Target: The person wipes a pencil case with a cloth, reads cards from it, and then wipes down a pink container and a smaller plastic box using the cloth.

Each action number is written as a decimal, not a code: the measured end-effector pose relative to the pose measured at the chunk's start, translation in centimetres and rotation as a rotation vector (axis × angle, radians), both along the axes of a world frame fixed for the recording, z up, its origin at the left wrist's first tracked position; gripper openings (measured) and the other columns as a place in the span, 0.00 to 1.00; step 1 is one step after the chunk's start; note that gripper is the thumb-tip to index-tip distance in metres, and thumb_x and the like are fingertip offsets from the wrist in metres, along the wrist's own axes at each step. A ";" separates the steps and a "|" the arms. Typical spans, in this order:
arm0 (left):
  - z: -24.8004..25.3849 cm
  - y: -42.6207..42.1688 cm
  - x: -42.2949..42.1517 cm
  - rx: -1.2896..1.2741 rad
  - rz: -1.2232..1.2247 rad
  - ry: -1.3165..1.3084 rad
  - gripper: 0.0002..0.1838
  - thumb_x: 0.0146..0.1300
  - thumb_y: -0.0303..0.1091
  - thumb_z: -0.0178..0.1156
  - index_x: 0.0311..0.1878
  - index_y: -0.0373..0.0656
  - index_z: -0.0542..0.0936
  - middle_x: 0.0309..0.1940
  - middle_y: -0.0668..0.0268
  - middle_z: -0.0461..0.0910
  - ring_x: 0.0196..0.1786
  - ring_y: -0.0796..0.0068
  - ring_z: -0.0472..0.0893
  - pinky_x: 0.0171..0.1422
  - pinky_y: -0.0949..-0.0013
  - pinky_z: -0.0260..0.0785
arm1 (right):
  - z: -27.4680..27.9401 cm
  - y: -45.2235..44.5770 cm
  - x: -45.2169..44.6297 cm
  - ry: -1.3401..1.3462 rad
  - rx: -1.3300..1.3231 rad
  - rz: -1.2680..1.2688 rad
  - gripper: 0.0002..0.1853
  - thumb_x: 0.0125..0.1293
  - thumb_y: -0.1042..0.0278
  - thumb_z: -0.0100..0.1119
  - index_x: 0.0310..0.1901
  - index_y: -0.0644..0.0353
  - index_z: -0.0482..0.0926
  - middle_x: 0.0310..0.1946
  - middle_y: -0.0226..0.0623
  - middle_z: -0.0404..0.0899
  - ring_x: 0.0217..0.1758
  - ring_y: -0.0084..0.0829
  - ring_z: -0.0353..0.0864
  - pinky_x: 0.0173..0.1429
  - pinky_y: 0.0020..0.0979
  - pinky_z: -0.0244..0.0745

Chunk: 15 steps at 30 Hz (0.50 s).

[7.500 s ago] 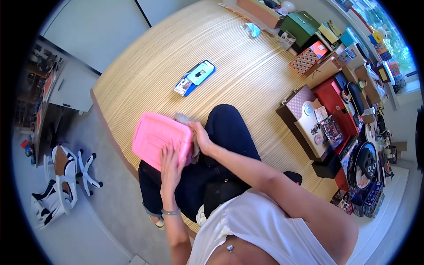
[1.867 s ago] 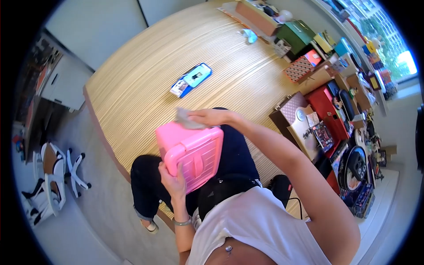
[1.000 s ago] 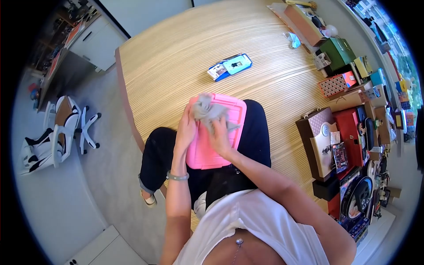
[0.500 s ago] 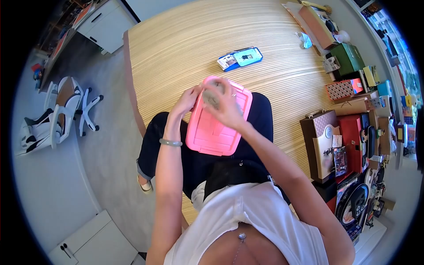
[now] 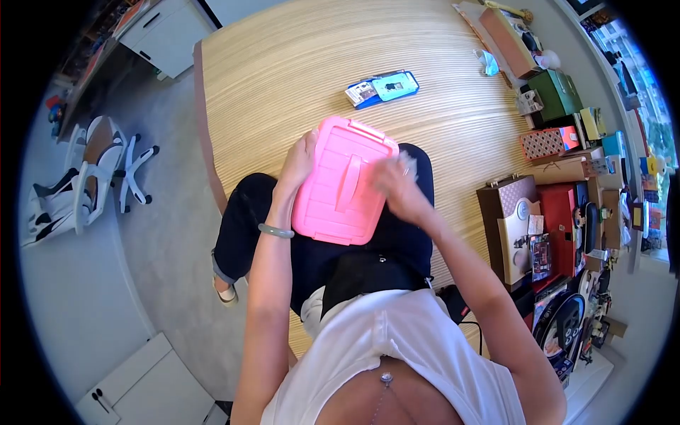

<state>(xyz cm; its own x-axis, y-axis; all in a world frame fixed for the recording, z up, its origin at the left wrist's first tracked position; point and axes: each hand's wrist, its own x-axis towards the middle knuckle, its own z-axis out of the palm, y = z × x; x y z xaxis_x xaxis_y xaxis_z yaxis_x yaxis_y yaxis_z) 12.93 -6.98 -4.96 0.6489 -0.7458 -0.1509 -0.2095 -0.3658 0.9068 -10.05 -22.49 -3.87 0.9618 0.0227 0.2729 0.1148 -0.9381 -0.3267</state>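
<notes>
Left hand (image 5: 300, 161): grip closed on pink storage box (image 5: 338, 185), left edge
Right hand (image 5: 401, 190): blurred grip, clutching grey cloth (image 5: 409, 165)

Light is bright, the right grip (image 5: 398, 188) blurred, edges bowed.

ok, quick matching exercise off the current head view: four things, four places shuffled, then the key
Things:
1. left hand
2. grey cloth
3. green box
4. swivel chair

Places:
A. in the right hand
B. on the floor, left of the picture
C. at the left edge of the pink box
D. among other boxes, right of the picture

Pairs: 1-C, 2-A, 3-D, 4-B
</notes>
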 end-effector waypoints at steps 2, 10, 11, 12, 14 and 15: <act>0.3 -0.2 -0.3 -0.052 0.113 -0.013 0.29 0.78 0.49 0.38 0.53 0.30 0.78 0.47 0.41 0.82 0.54 0.49 0.81 0.59 0.58 0.70 | 0.3 -2.1 2.7 -0.185 0.357 -0.182 0.22 0.49 0.82 0.58 0.49 0.58 0.77 0.53 0.43 0.74 0.62 0.48 0.68 0.69 0.47 0.60; -0.5 -0.6 0.0 -0.031 0.141 0.010 0.29 0.78 0.49 0.38 0.56 0.31 0.77 0.50 0.42 0.81 0.56 0.51 0.80 0.61 0.59 0.69 | -2.5 6.5 -2.7 0.068 0.482 -0.067 0.26 0.47 0.88 0.56 0.52 0.63 0.76 0.58 0.48 0.69 0.66 0.56 0.66 0.70 0.47 0.64; -0.6 -0.3 -0.1 -0.026 0.122 0.023 0.28 0.78 0.49 0.39 0.56 0.31 0.77 0.50 0.44 0.82 0.55 0.54 0.81 0.61 0.60 0.69 | -1.0 7.2 -3.3 0.130 0.615 0.031 0.24 0.48 0.88 0.57 0.50 0.60 0.77 0.52 0.46 0.74 0.59 0.50 0.74 0.64 0.42 0.70; -0.7 0.0 0.0 -0.013 0.119 0.027 0.28 0.78 0.49 0.39 0.56 0.31 0.77 0.50 0.44 0.82 0.55 0.54 0.81 0.61 0.60 0.69 | 0.4 7.4 -3.1 0.133 0.627 0.027 0.24 0.48 0.88 0.57 0.50 0.60 0.77 0.52 0.46 0.74 0.59 0.50 0.74 0.64 0.42 0.70; -0.7 -0.1 1.1 -0.043 -0.018 0.227 0.28 0.79 0.48 0.39 0.57 0.32 0.77 0.50 0.51 0.82 0.52 0.66 0.80 0.60 0.64 0.69 | 2.7 7.0 -1.8 0.396 0.973 0.123 0.20 0.51 0.86 0.59 0.48 0.60 0.78 0.45 0.44 0.78 0.50 0.45 0.80 0.56 0.38 0.75; -1.4 -0.1 1.7 -0.095 -0.071 0.230 0.28 0.79 0.49 0.39 0.57 0.32 0.77 0.48 0.57 0.82 0.50 0.74 0.78 0.59 0.67 0.69 | 3.3 6.4 -0.2 0.269 0.929 0.072 0.17 0.55 0.82 0.60 0.48 0.60 0.79 0.42 0.42 0.80 0.46 0.43 0.82 0.52 0.37 0.76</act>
<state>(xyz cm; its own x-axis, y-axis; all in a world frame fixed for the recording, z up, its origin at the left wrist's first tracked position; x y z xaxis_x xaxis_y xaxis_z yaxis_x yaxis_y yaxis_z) 14.66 -7.09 -6.31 0.5509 -0.8062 -0.2157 -0.0155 -0.2683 0.9632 -10.20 -16.11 -0.55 0.9994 -0.0299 -0.0176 -0.0254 -0.2863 -0.9578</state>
